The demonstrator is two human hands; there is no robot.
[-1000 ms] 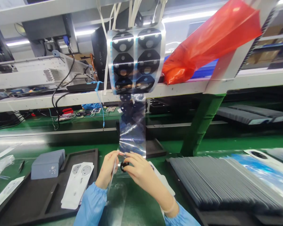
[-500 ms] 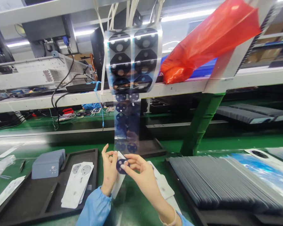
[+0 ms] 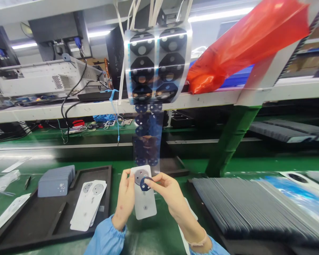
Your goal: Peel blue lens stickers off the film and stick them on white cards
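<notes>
Gripping a white plate (image 3: pixel 145 200) upright in the left hand (image 3: pixel 126 198), steadying it; pinching a dark disc (image 3: pixel 144 184) in the right hand (image 3: pixel 167 193), aligning it over the plate's round recess.

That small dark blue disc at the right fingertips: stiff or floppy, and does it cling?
The disc is probably thin and floppy: it looks film-like, matching those on the hanging clear strip. Likely very light, since the right hand pinches it by fingertips alone. It may cling, sticker-like, to the white plate in the left hand.
</notes>
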